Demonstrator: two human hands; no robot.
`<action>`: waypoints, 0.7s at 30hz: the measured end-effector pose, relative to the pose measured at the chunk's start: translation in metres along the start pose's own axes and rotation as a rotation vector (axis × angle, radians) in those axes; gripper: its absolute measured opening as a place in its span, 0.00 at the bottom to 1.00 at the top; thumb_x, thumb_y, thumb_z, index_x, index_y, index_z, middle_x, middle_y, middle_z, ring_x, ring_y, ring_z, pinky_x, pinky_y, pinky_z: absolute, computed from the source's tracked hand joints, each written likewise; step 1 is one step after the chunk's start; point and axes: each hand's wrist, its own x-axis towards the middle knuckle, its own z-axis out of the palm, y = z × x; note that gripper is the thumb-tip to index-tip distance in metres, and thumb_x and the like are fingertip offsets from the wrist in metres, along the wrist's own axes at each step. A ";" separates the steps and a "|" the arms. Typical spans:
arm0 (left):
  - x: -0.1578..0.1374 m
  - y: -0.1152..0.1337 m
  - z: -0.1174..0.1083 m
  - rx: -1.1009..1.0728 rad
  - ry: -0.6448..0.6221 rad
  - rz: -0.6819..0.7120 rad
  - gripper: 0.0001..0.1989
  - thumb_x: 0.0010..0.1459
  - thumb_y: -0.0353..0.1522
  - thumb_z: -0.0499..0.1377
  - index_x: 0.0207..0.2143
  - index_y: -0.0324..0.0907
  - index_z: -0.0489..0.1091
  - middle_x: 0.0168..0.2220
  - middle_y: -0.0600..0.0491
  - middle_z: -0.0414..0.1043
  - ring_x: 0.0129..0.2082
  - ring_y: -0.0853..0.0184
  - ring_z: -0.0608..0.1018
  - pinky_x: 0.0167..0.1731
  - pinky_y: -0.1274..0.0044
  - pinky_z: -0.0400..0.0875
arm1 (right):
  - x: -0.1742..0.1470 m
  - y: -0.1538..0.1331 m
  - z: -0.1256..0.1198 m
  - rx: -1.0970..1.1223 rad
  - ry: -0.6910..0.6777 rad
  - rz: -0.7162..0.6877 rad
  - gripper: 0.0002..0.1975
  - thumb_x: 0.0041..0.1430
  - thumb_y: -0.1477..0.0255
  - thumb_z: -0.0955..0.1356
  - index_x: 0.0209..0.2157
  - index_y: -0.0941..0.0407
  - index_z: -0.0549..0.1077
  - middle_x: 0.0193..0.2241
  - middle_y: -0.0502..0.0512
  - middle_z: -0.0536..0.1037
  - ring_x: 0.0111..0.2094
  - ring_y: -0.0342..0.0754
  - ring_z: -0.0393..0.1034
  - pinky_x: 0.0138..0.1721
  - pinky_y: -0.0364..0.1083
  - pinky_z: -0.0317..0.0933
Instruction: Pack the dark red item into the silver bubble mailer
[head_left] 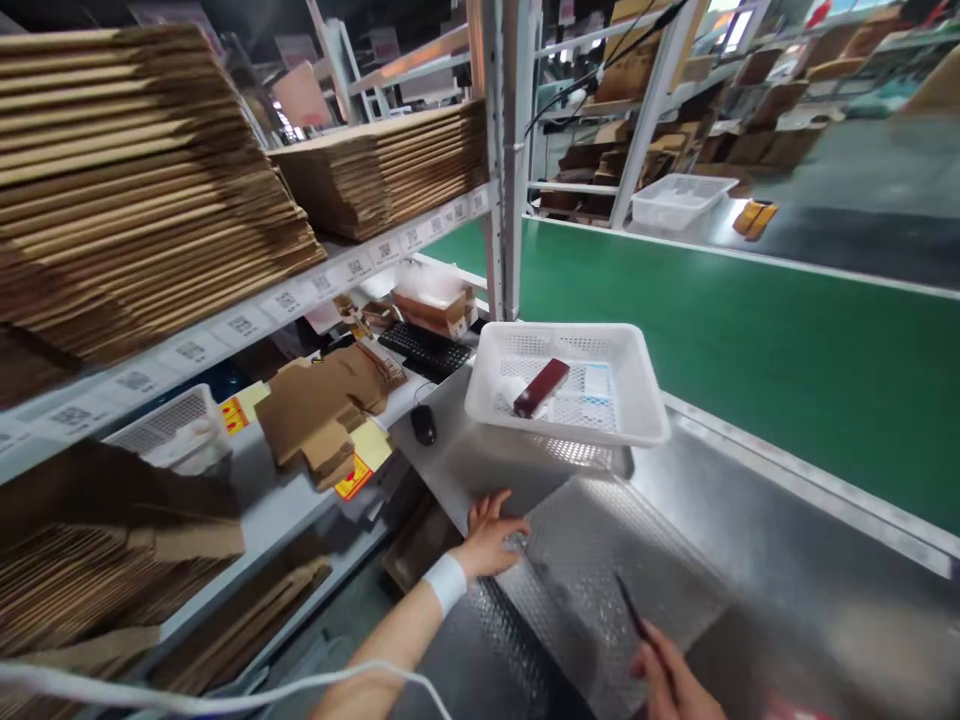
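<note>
My left hand [491,540], with a white wristband, presses flat on the near-left corner of a sheet of clear bubble wrap [600,560] spread on the steel worktable [750,540]. My right hand [671,675] at the bottom edge grips a thin dark blade-like tool [630,605] that points up over the wrap. Beyond the wrap stands a white plastic basket [645,400] holding a dark red box [541,387] and a small pale packet [598,380].
A green conveyor belt [750,340] runs along the right. Left shelves carry stacks of flat cardboard [135,180], folded cartons [322,400] and another white basket [169,425]. A keyboard [427,348] and a mouse [424,423] lie behind the table.
</note>
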 end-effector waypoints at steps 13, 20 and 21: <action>0.016 -0.012 -0.014 0.026 -0.092 0.092 0.29 0.49 0.36 0.78 0.54 0.61 0.82 0.82 0.49 0.45 0.81 0.43 0.48 0.76 0.42 0.41 | 0.000 -0.072 0.127 -0.430 -0.494 -0.300 0.27 0.75 0.68 0.59 0.71 0.50 0.68 0.44 0.60 0.83 0.35 0.54 0.82 0.36 0.48 0.73; 0.018 -0.016 -0.018 0.011 -0.115 0.111 0.31 0.49 0.34 0.77 0.57 0.60 0.81 0.82 0.49 0.43 0.81 0.41 0.46 0.76 0.42 0.40 | 0.000 -0.098 0.130 -0.550 -0.706 -0.175 0.29 0.77 0.76 0.51 0.74 0.59 0.60 0.55 0.69 0.80 0.43 0.61 0.84 0.48 0.57 0.76; 0.018 -0.016 -0.018 0.011 -0.121 0.107 0.31 0.49 0.34 0.77 0.57 0.60 0.81 0.82 0.50 0.43 0.81 0.40 0.45 0.76 0.42 0.40 | 0.001 -0.103 0.129 -0.560 -0.693 -0.184 0.29 0.77 0.77 0.52 0.74 0.60 0.61 0.52 0.68 0.80 0.42 0.61 0.84 0.46 0.57 0.77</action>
